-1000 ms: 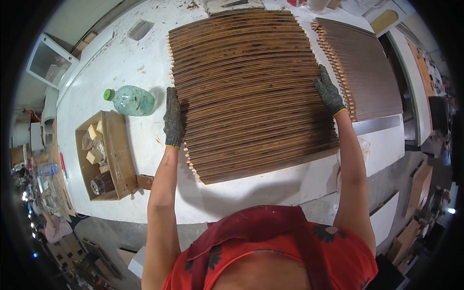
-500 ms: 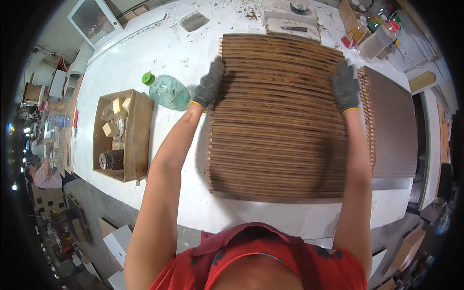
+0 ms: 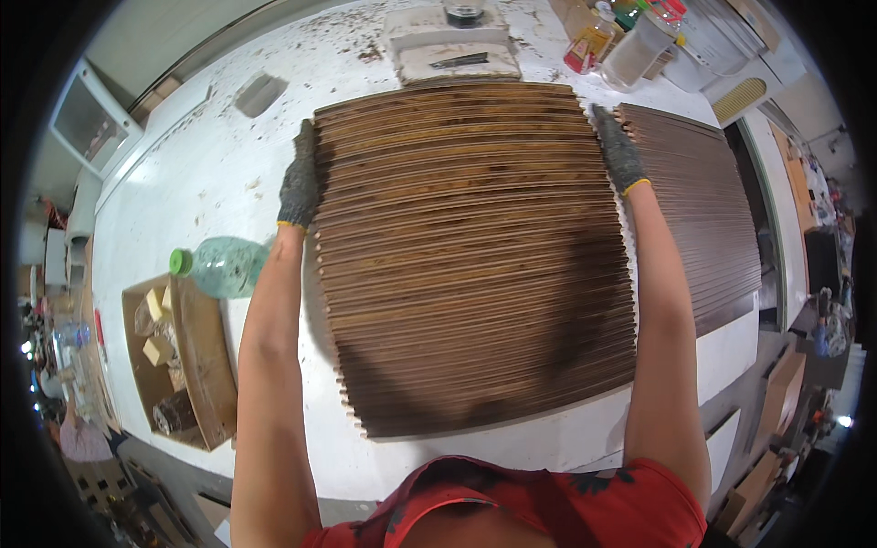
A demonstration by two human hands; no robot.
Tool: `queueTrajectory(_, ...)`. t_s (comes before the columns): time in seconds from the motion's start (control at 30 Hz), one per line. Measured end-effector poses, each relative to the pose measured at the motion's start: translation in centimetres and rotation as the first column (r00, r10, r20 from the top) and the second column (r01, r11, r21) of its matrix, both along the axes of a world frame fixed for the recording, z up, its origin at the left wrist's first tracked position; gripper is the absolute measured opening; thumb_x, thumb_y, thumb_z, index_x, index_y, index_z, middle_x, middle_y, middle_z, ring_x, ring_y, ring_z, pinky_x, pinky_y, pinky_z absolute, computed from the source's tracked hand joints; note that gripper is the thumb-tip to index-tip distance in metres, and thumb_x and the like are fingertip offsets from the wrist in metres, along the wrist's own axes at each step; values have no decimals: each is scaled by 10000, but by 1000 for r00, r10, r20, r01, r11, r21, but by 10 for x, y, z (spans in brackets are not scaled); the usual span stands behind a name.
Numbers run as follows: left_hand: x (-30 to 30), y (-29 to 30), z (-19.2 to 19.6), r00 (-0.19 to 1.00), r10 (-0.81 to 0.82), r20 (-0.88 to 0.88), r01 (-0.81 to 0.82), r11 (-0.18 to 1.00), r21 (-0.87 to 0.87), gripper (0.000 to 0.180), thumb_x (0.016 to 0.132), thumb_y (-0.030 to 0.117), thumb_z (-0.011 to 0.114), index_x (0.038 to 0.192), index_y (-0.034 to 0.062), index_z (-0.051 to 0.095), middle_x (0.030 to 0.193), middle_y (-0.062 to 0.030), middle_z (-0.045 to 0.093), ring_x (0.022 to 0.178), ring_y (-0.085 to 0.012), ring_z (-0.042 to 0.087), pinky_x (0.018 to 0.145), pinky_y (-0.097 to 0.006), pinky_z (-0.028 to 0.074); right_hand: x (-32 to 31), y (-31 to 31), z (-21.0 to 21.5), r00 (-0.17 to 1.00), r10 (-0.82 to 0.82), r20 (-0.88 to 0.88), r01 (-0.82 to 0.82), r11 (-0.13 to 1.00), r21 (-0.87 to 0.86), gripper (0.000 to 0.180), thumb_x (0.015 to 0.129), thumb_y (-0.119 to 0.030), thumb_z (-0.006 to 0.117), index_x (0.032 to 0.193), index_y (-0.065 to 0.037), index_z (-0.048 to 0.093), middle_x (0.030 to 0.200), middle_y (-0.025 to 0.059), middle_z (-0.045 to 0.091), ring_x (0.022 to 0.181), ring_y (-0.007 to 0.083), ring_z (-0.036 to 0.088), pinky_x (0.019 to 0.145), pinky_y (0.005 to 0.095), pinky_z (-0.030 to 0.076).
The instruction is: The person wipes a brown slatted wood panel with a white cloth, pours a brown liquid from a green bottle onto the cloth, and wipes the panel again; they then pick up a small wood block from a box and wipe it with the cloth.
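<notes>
A wide row of narrow dark-brown wooden slats lies side by side on the white table, its ends slightly uneven. My left hand, in a grey knit glove with a yellow cuff edge, rests flat along the slats' left ends, fingers stretched forward. On the opposite side, my right hand, gloved alike, lies with straight fingers along the right ends near the far corner. Neither hand wraps round a slat. A second row of darker slats lies just right of my right hand.
Left of my forearm lie a green-capped clear bottle and a cardboard box holding pale blocks. A pale block with a dark tool sits beyond the slats. Several bottles stand at the far right of the white table.
The view has turned and shifted. My right hand has gone from lying over the slats' right edge to lying along their ends. My left hand stays at the left ends, its fingers straighter.
</notes>
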State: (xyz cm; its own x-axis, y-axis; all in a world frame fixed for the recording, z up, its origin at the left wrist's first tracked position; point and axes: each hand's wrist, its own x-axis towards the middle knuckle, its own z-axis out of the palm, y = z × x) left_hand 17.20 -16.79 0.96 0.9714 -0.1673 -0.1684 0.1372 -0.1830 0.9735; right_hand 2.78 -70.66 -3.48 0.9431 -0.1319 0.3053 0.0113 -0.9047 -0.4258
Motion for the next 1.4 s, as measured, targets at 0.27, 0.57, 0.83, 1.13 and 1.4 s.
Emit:
queueTrajectory(0.27, -2, 15, -22, 988, 28, 152, -6, 989, -145, 693, 980, 628, 227, 1477, 162, 356, 1364, -97, 515, 1169, -197, 518, 927, -306, 421, 22, 25, -11, 997, -16, -70, 59, 749, 660, 490, 1014, -265, 446, 1431, -14, 389, 1431, 113, 462, 1305, 178, 433, 1099, 286, 304)
queueTrajectory(0.57, 3, 7, -20, 999, -38, 24, 41, 992, -121, 687, 982, 569, 356, 1496, 118, 288, 1438, -112, 428, 1163, -222, 538, 958, -309, 433, 23, 14, -20, 996, 28, -88, 8, 923, 385, 622, 983, -399, 463, 1476, -56, 300, 1505, 138, 352, 1386, 247, 339, 1124, 329, 281)
queueTrajectory(0.83, 13, 27, -26, 722, -330, 608, -203, 739, 643, 646, 966, 433, 485, 1464, 59, 313, 1537, -234, 215, 1432, -420, 125, 1166, -434, 161, -11, 94, 62, 969, -248, -16, 226, 906, -359, 593, 952, -440, 493, 1434, -110, 388, 1468, 172, 390, 1357, 329, 364, 1121, 418, 283)
queueTrajectory(1.13, -260, 85, 45, 530, -744, 407, 304, 615, 728, 886, 806, 479, 708, 1489, 91, 299, 1540, -150, 282, 1465, -312, 122, 1165, -507, 114, -279, 261, 100, 879, 359, -315, -431, 880, -199, 681, 768, -359, 664, 1391, -189, 447, 1473, 136, 378, 1378, 393, 303, 1068, 578, 265)
queueTrajectory(1.4, -324, 98, 36, 475, -862, 176, 371, 377, 849, 1195, 486, 605, 822, 1459, 112, 336, 1518, -212, 253, 1404, -475, 168, 1091, -677, 80, -316, 259, 77, 937, 230, -264, -305, 906, -295, 714, 765, -368, 651, 1412, -172, 422, 1489, 156, 352, 1368, 421, 295, 1077, 574, 242)
